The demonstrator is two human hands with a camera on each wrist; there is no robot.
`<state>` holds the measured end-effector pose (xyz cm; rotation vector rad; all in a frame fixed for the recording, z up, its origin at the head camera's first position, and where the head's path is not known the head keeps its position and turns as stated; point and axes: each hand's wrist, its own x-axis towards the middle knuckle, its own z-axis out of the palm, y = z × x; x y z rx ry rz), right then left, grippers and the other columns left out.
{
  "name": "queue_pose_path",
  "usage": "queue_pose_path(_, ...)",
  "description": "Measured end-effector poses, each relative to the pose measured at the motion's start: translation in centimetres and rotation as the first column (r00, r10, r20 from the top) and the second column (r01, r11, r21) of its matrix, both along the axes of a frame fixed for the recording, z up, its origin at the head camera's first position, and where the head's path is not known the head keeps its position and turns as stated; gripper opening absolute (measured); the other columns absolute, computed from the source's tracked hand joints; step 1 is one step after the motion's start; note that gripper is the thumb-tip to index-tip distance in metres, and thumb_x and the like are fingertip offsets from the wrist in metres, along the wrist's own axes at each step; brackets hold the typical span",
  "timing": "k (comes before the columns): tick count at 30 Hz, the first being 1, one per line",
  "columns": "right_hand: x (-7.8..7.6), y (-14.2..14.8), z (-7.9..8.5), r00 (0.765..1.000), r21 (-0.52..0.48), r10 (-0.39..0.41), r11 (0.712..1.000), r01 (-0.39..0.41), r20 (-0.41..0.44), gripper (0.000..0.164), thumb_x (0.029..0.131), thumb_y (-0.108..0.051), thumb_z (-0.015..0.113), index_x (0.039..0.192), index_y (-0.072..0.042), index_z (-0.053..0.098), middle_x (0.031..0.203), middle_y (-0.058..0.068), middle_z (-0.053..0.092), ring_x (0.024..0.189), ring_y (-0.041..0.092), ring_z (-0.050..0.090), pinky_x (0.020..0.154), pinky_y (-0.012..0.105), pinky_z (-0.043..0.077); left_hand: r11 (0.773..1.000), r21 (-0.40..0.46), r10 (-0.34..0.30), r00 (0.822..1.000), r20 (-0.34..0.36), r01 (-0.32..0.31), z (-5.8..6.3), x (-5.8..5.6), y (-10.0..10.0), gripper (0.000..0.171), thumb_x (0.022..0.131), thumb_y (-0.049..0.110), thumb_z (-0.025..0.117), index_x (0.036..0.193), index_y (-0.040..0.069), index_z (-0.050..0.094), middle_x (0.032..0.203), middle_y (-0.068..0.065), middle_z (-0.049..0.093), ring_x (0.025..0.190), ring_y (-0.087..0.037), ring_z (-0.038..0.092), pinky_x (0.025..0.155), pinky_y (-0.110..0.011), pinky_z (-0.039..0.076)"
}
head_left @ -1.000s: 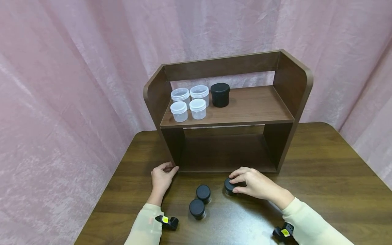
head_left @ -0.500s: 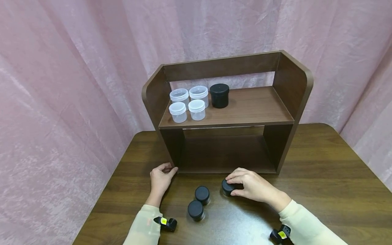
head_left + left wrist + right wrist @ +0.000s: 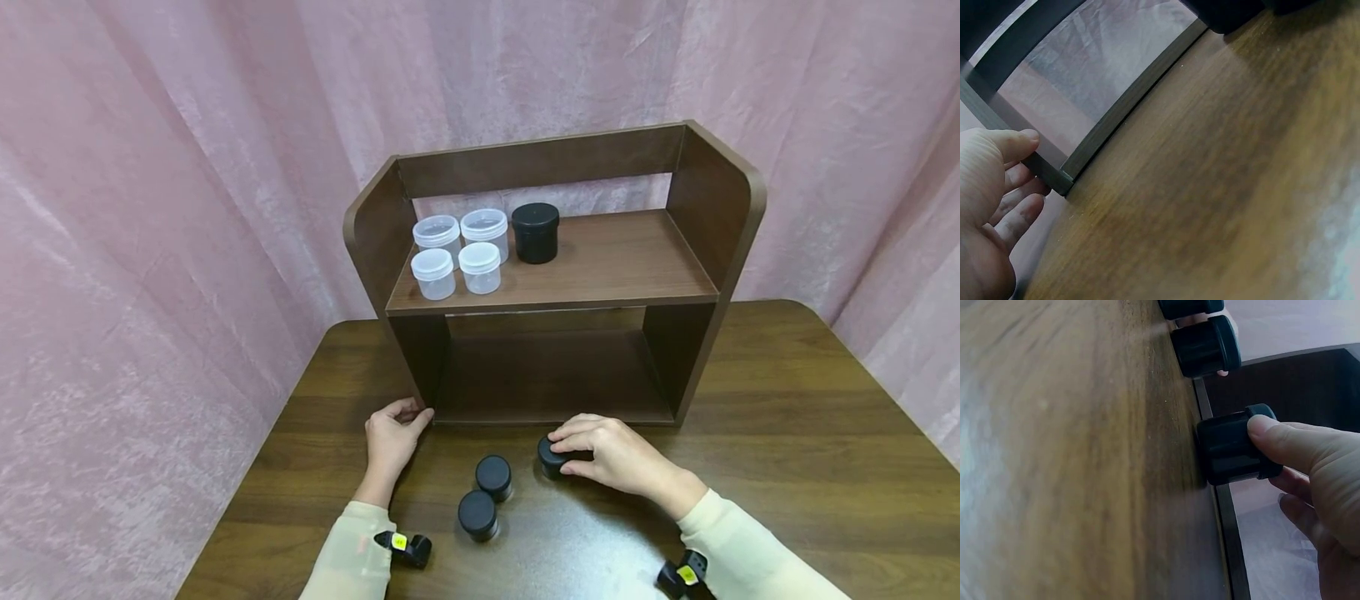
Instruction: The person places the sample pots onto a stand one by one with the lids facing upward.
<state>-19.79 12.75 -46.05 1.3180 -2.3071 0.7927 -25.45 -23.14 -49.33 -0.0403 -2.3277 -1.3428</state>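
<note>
My left hand [image 3: 390, 442] grips the lower left front corner of a brown wooden shelf unit [image 3: 555, 302]. In the left wrist view its thumb [image 3: 1019, 142] lies on the side panel's front edge, with the fingers round the outer side. My right hand [image 3: 615, 454] pinches the lid of a small black jar [image 3: 551, 458] standing upright in front of the shelf. The right wrist view shows the thumb on that jar's lid rim [image 3: 1262, 419]. Two more black jars, a farther one [image 3: 493, 477] and a nearer one [image 3: 477, 515], stand close together between the hands.
On the upper shelf, several translucent jars [image 3: 480, 271] with pale lids stand at the left, beside a larger black jar [image 3: 536, 235]. The lower compartment [image 3: 551, 375] faces the hands. A wooden table [image 3: 795, 433] carries everything, with a pink curtain [image 3: 187, 208] behind.
My right hand has slid the black jar slightly left, nearer the other two. The left hand keeps its grip on the shelf corner. The head view has shifted a little.
</note>
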Motion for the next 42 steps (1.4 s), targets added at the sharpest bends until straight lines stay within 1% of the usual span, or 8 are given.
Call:
queue_pose_path(6, -0.1, 0.1, 0.3, 1.0, -0.022, 0.012, 1.0, -0.012, -0.021, 0.029, 0.077, -0.012, 0.081, 0.104, -0.007, 0.075, 0.107, 0.005, 0.071, 0.101, 0.024, 0.066, 0.083, 0.039, 0.054, 1.0, 0.001, -0.004, 1.0, 0.003, 0.004, 0.3, -0.1, 0.2, 0.016, 0.076, 0.016, 0.083, 0.085, 0.007, 0.074, 0.082, -0.005, 0.072, 0.076, -0.017, 0.07, 0.064, -0.022, 0.053)
queue_pose_path(10, -0.1, 0.1, 0.3, 0.999, -0.04, 0.017, 0.999, -0.019, -0.034, 0.029, 0.077, -0.01, 0.08, 0.105, -0.005, 0.075, 0.106, 0.006, 0.072, 0.099, 0.026, 0.067, 0.082, 0.039, 0.054, 1.0, 0.014, -0.004, 1.0, 0.014, 0.004, 0.3, -0.1, 0.2, 0.016, 0.076, 0.016, 0.083, 0.086, 0.006, 0.074, 0.083, -0.006, 0.072, 0.077, -0.018, 0.07, 0.064, -0.021, 0.053)
queue_pose_path(13, -0.2, 0.1, 0.2, 0.999, -0.047, 0.019, 0.999, -0.02, -0.037, 0.028, 0.078, -0.009, 0.079, 0.105, -0.005, 0.075, 0.106, 0.007, 0.072, 0.098, 0.025, 0.068, 0.081, 0.037, 0.054, 1.0, 0.019, 0.0, 1.0, 0.015, 0.0, 0.3, -0.1, 0.2, 0.016, 0.076, 0.016, 0.083, 0.085, 0.006, 0.074, 0.083, -0.006, 0.072, 0.077, -0.018, 0.07, 0.064, -0.021, 0.053)
queue_pose_path(20, -0.1, 0.1, 0.6, 1.0, -0.051, 0.008, 0.999, -0.008, -0.016, 0.026, 0.078, -0.009, 0.08, 0.103, -0.007, 0.076, 0.107, 0.005, 0.072, 0.098, 0.02, 0.068, 0.081, 0.033, 0.054, 1.0, 0.023, 0.001, 1.0, 0.008, -0.001, 0.2, -0.2, 0.1, 0.016, 0.075, 0.015, 0.083, 0.084, 0.006, 0.074, 0.081, -0.006, 0.072, 0.076, -0.017, 0.069, 0.063, -0.02, 0.053)
queue_pose_path(25, -0.1, 0.1, 1.0, 1.0, -0.061, -0.001, 0.998, -0.001, -0.024, 0.025, 0.077, -0.01, 0.08, 0.102, -0.007, 0.076, 0.106, 0.004, 0.072, 0.097, 0.017, 0.068, 0.081, 0.032, 0.054, 1.0, 0.028, -0.002, 1.0, 0.007, 0.002, 0.3, -0.2, 0.1, 0.017, 0.075, 0.016, 0.083, 0.085, 0.005, 0.074, 0.081, -0.006, 0.072, 0.076, -0.018, 0.069, 0.063, -0.02, 0.053)
queue_pose_path(33, 0.2, 0.2, 1.5, 1.0, -0.101, 0.0, 0.995, -0.002, -0.019, 0.026, 0.078, -0.009, 0.079, 0.104, -0.006, 0.076, 0.106, 0.005, 0.072, 0.096, 0.018, 0.069, 0.082, 0.028, 0.053, 1.0, 0.019, 0.004, 1.0, 0.006, -0.004, 0.1, -0.1, 0.1, 0.019, 0.075, 0.015, 0.084, 0.088, 0.005, 0.075, 0.084, -0.008, 0.072, 0.078, -0.02, 0.07, 0.064, -0.021, 0.053)
queue_pose_path(37, 0.4, 0.4, 2.0, 1.0, -0.113, -0.008, 0.994, 0.005, -0.028, 0.028, 0.078, -0.01, 0.079, 0.105, -0.007, 0.075, 0.107, 0.006, 0.071, 0.097, 0.02, 0.068, 0.083, 0.026, 0.053, 1.0, 0.026, -0.001, 1.0, 0.022, 0.0, 0.1, 0.0, 0.1, 0.018, 0.075, 0.016, 0.083, 0.087, 0.006, 0.075, 0.084, -0.007, 0.072, 0.078, -0.019, 0.07, 0.064, -0.021, 0.053)
queue_pose_path(42, 0.6, 0.6, 3.2, 0.999, -0.124, -0.02, 0.992, 0.015, -0.038, 0.029, 0.077, -0.011, 0.08, 0.105, -0.008, 0.076, 0.108, 0.006, 0.071, 0.1, 0.02, 0.068, 0.085, 0.026, 0.051, 1.0, 0.024, -0.005, 1.0, 0.024, 0.005, 0.0, 0.0, 0.0, 0.016, 0.076, 0.017, 0.083, 0.086, 0.007, 0.075, 0.083, -0.005, 0.072, 0.077, -0.017, 0.07, 0.064, -0.021, 0.053)
